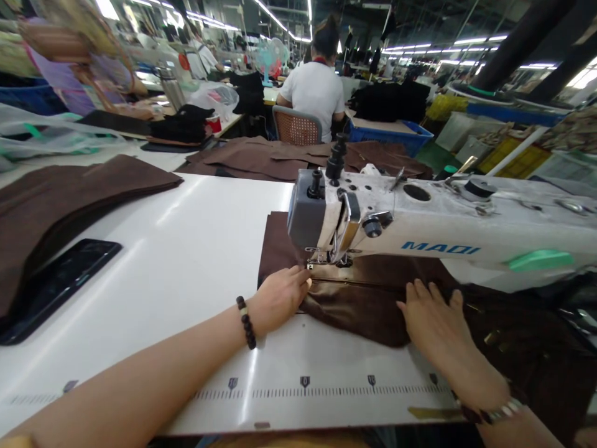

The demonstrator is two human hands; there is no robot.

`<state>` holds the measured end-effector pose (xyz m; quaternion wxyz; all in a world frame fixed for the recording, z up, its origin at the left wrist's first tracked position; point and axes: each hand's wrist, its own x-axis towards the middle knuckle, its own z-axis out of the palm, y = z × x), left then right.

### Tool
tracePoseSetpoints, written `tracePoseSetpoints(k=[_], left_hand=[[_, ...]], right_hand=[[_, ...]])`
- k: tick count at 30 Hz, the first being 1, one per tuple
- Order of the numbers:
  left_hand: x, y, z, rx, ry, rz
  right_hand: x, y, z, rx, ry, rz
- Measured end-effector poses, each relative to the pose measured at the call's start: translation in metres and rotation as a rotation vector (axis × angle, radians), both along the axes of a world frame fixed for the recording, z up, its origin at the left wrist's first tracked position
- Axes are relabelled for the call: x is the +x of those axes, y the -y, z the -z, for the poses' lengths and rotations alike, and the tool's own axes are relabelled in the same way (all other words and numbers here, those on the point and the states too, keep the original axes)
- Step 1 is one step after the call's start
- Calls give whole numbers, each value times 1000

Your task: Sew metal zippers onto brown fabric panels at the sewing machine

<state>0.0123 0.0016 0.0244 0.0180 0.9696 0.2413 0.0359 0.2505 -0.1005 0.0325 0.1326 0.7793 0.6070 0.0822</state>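
Observation:
A dark brown fabric piece (368,311) lies under the presser foot (333,258) of a white sewing machine (466,218). A straight seam-like line with a narrow dark strip runs across it; I cannot tell whether it is a zipper. My left hand (280,298) rests on the fabric's left part, close beside the presser foot, fingers stretched out and thumb near the needle area. On the right part, my right hand (436,320) lies flat with its fingers apart, pressing the cloth. The needle tip is too small to make out.
Stacked brown panels (69,199) and a dark phone (60,289) lie on the left of the white table (209,249). More brown cloth (280,158) lies behind the machine, and dark cloth (527,348) at right. A seated person (314,87) works ahead.

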Motion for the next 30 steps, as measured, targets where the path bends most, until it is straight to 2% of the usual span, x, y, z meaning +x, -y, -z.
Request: tracePoseSetpoints(k=[2,5,7,10,13,18,22,30], left_hand=[[-3,4,-9,-43,-2,3],[-6,8,-25,-145,1,1],[-8,7,-34,-213,-9,-14],[-6,4,-40,-271,-50,-42],[-1,3,-33,-225,-92,-79],[3,11,-4,-11,-80,-127],[-1,18,13,53,-26,-183],[7,19,13,63,-60,-219]], right_hand=[[-15,-3,-10,55,-106,-166],[-54,-18,-18,80,-371,-422],[-73,-27,-16,70,-485,-491],[-83,-35,-7,69,-566,-496],[-81,-34,5,104,-578,-479],[-85,-27,28,194,-514,-426],[-85,-24,34,186,-482,-423],[-73,-30,31,132,-527,-496]])
